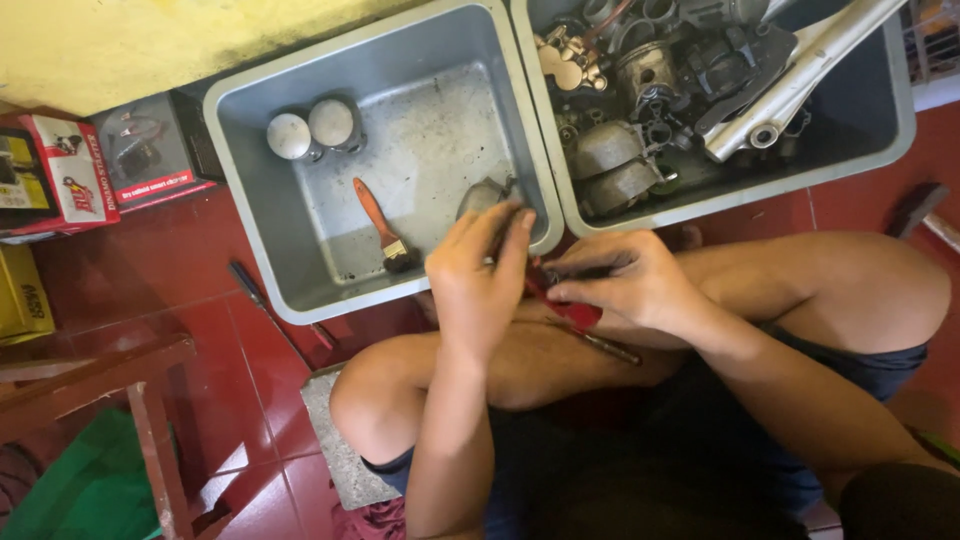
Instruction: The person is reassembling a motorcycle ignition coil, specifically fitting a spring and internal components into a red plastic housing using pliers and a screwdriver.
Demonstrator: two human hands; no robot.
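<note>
Both hands meet over the knees, at the edge of the grey plastic tub (255,200). The right hand (625,280) pinches a small red-handled metal tool (572,312), and the left hand (480,265) curls its fingers around the tool's dark top end.

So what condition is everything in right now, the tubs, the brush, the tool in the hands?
Left tub: nearly empty, grimy floor.
Right tub: piled with engine parts.
Paintbrush: lying flat in left tub.
Red-handled tool: held by right hand.
Left hand: gripping a small dark part.
</note>
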